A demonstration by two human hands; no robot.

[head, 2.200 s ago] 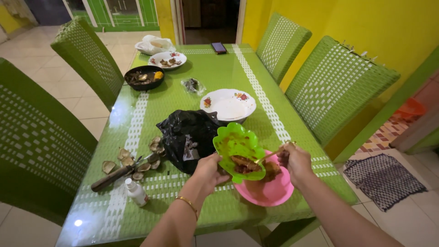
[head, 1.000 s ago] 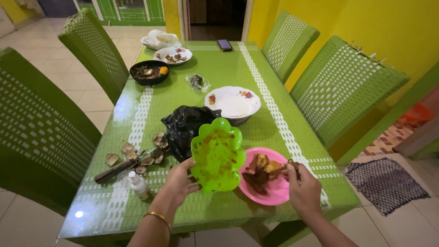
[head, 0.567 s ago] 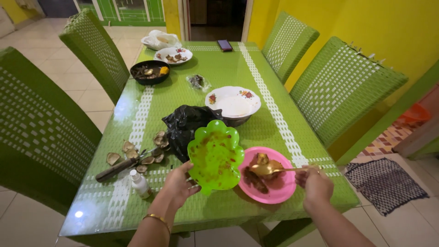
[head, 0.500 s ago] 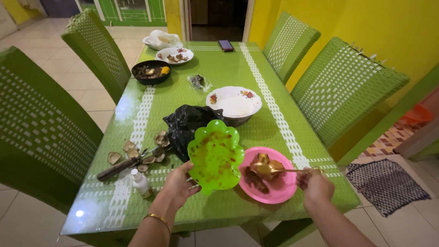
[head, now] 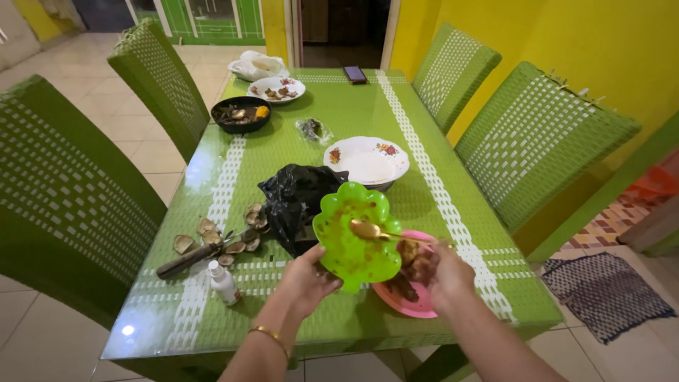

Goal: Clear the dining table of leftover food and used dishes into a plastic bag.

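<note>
Sauce-smeared green leaf-shaped plate (head: 356,244) is tilted above the pink plate (head: 410,301), its lower rim pinched by the left hand (head: 308,277). Right hand (head: 447,272) closes on a spoon (head: 375,231) against the green face. Scraping should run downhill toward pink. A black bag (head: 293,198) crowds the left; the counter (head: 346,113) edge lies just beneath the pink plate.

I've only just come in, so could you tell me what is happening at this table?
A person is handling food dishes at a green table. The left hand holds a green leaf-shaped plate tilted over a pink plate of brown food. The right hand holds a spoon with its bowl against the green plate's sauce-smeared face. A black plastic bag lies just behind.
</note>
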